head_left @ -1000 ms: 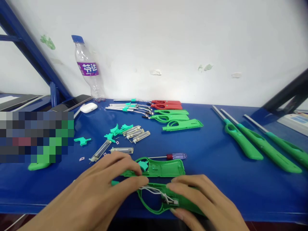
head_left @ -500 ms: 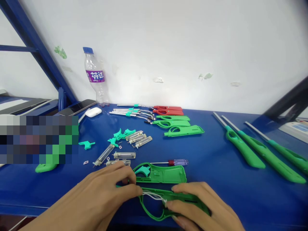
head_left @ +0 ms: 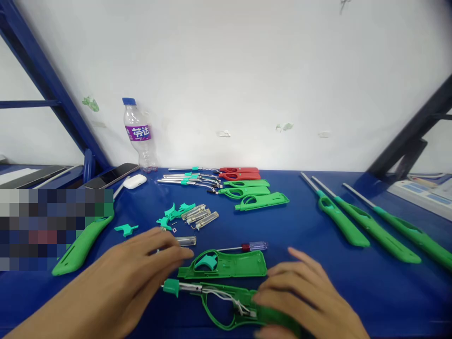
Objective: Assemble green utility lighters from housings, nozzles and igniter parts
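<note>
A green lighter casing half [head_left: 243,294] lies near the front edge, its open side up. In it are white wires [head_left: 226,295] and the end of a metal tube [head_left: 190,287] with a teal collar [head_left: 171,287]. My right hand [head_left: 307,296] covers the casing's right end, fingers above and thumb below, slightly blurred. My left hand [head_left: 137,278] hovers by the collar, fingers stretched out, holding nothing visible. Just behind lies the other green casing half [head_left: 243,264], with a teal trigger [head_left: 207,262] in its loop.
Beyond lie a screwdriver [head_left: 256,246], clear fuel tanks [head_left: 201,216] and teal triggers [head_left: 173,213]. Casings [head_left: 247,191] and wired tubes [head_left: 187,180] line the back. Assembled green lighters [head_left: 342,219] rest at right. A bottle [head_left: 139,134] stands by the wall.
My left hand has let go of the wires and tube and moved left, uncovering the collar. My right fingers have shifted right, off the wires. The view has tilted up slightly.
</note>
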`<state>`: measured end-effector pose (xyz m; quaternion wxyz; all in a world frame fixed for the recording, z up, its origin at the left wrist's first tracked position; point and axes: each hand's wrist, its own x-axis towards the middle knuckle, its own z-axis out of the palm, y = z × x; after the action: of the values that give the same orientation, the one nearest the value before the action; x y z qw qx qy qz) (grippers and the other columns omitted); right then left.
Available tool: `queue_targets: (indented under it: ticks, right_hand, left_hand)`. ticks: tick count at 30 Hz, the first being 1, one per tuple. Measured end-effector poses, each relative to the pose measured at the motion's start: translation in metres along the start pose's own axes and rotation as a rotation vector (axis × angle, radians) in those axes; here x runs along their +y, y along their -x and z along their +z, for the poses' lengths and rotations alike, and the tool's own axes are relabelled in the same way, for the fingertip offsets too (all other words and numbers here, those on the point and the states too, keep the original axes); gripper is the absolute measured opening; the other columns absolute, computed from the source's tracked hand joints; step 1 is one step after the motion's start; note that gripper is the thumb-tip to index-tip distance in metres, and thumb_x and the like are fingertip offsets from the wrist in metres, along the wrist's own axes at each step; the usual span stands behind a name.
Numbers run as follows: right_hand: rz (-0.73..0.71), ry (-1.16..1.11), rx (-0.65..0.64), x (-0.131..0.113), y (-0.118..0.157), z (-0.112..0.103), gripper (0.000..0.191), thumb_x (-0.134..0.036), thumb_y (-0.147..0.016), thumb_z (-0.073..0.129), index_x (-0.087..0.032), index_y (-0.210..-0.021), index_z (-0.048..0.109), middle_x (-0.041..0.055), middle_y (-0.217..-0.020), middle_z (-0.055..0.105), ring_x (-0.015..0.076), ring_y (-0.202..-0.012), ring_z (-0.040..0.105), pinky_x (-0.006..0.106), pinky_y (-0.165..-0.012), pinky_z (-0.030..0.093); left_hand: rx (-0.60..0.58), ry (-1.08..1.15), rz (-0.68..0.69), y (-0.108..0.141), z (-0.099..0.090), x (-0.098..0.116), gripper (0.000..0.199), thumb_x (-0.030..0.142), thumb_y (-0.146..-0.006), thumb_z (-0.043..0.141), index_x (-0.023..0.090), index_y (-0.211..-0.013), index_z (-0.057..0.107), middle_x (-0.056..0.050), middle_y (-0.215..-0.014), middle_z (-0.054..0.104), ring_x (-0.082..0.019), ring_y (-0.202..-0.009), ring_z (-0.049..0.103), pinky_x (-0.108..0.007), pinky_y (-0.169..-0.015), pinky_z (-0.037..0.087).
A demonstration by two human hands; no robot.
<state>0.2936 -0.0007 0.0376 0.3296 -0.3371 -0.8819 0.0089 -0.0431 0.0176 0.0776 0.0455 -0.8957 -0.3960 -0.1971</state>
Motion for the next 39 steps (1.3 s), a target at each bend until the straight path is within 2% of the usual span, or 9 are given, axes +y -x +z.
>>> queue_targets:
  ticks: [4,8,11,14,22,27,31,35,39]
  right_hand:
    - [-0.073,0.115,-0.033,0.003,-0.035,-0.030,0.021,-0.040,-0.116,0.057,-0.030,-0.108,0.073,-0.0083,-0.093,0.083,0.0135,-0.084,0.082,0.037,-0.114,0.058]
    - [-0.031,0.110,-0.141,0.004,-0.059,-0.052,0.015,-0.038,-0.116,0.055,-0.037,-0.123,0.068,-0.0086,-0.107,0.084,0.0182,-0.095,0.082,0.039,-0.096,0.064]
    - [0.050,0.130,-0.159,0.003,-0.065,-0.050,0.030,-0.031,-0.098,0.081,-0.040,-0.123,0.067,-0.0073,-0.111,0.081,0.0237,-0.100,0.081,0.038,-0.078,0.067]
    - [0.067,0.081,-0.222,0.003,-0.072,-0.034,0.039,-0.021,-0.089,0.089,-0.039,-0.118,0.070,-0.0067,-0.109,0.080,0.0231,-0.093,0.081,0.037,-0.072,0.067]
    - [0.180,-0.063,-0.430,0.025,-0.091,0.002,0.038,-0.019,-0.099,0.078,-0.041,-0.129,0.070,-0.0023,-0.129,0.076,0.0264,-0.120,0.075,0.044,-0.095,0.065]
    - [0.212,-0.069,-0.434,0.022,-0.094,0.001,0.028,-0.024,-0.105,0.072,-0.039,-0.129,0.071,-0.0016,-0.126,0.076,0.0270,-0.118,0.074,0.053,-0.105,0.061]
    - [0.222,-0.097,-0.427,0.015,-0.096,0.002,0.027,-0.030,-0.107,0.070,-0.040,-0.133,0.069,-0.0026,-0.129,0.075,0.0264,-0.121,0.072,0.055,-0.107,0.060]
    - [0.218,-0.095,-0.435,0.013,-0.096,0.004,0.031,-0.031,-0.105,0.074,-0.043,-0.133,0.069,-0.0045,-0.132,0.076,0.0266,-0.123,0.073,0.054,-0.105,0.062]
    - [0.183,-0.097,-0.338,0.003,-0.097,0.003,0.037,-0.045,-0.104,0.077,-0.040,-0.140,0.068,-0.0043,-0.140,0.076,0.0278,-0.130,0.072,0.053,-0.107,0.062]
  left_hand:
    - [0.043,0.007,-0.030,-0.012,-0.007,-0.008,0.034,0.029,-0.118,0.043,0.032,-0.117,0.077,0.001,-0.105,0.081,-0.017,-0.088,0.080,-0.024,-0.075,0.058]
    - [0.021,0.021,-0.085,-0.008,-0.004,-0.010,0.035,0.029,-0.117,0.045,0.033,-0.118,0.079,0.001,-0.104,0.082,-0.019,-0.086,0.081,-0.027,-0.076,0.059]
    - [0.021,0.012,-0.095,-0.006,-0.006,-0.013,0.040,0.037,-0.119,0.042,0.032,-0.113,0.081,0.000,-0.101,0.083,-0.020,-0.086,0.082,-0.028,-0.076,0.060]
    - [0.016,0.015,-0.095,-0.007,-0.014,-0.020,0.048,0.046,-0.120,0.039,0.031,-0.108,0.083,0.000,-0.096,0.084,-0.020,-0.080,0.083,-0.029,-0.070,0.060]
    - [-0.077,0.102,-0.242,-0.001,-0.027,-0.038,0.030,0.042,-0.111,0.054,0.033,-0.107,0.082,0.001,-0.106,0.085,-0.023,-0.093,0.081,-0.032,-0.081,0.060]
    - [-0.139,0.073,-0.322,0.005,-0.015,-0.042,0.019,0.036,-0.105,0.062,0.032,-0.105,0.081,-0.001,-0.093,0.076,-0.024,-0.084,0.074,-0.033,-0.074,0.052]
    - [-0.227,0.081,-0.361,0.002,-0.002,-0.035,0.011,0.025,-0.099,0.071,0.032,-0.103,0.080,-0.001,-0.100,0.073,-0.023,-0.087,0.073,-0.032,-0.077,0.049]
    - [-0.220,0.087,-0.335,-0.002,0.002,-0.026,0.015,0.017,-0.102,0.066,0.028,-0.099,0.076,-0.002,-0.107,0.070,-0.022,-0.094,0.071,-0.032,-0.083,0.051]
    - [-0.097,0.075,-0.250,-0.006,-0.001,-0.022,0.012,0.022,-0.107,0.063,0.028,-0.112,0.072,-0.004,-0.124,0.068,-0.022,-0.100,0.071,-0.032,-0.085,0.052]
